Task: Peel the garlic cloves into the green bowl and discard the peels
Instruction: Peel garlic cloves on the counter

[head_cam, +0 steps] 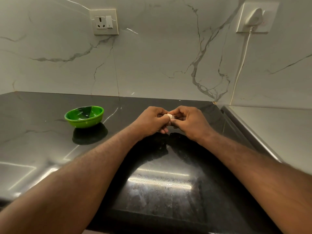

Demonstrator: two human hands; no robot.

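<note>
One piece of garlic (169,116) in play, and you've got it pinched between both hands. Left hand (152,121) is curled round it from the bowl side, right hand (187,120) nips it with the fingertips from the far side. Both are gripping garlic, neither is free. They sit low over the surface (42,141), right of the green bowl (84,123) and well apart from it; can't tell if they touch the surface.

Key relation for the drop: the bowl lies off to your left, so the left hand is nearer and the right would have to cross over. My read: hold with the left, strip with the right, then swing left to the bowl. The garlic's long axis looks to run roughly hand to hand, i.e. toward the bowl, but fingers hide most of it, so don't bank on that. Can't tell if it's a single clove or a bulb.

Counts:
- garlic pieces visible: 1
- green bowls: 1
- cloves in the bowl: 0 that I can make out, inside shows only glare
- loose peels on the surface: 0 that I can make out
- bin for peels: 0 in view

Judgement: early in the task, nothing banked yet. Risk: papery skin may drift on that glossy surface, so gather the peels right of the bowl, not over it
</note>
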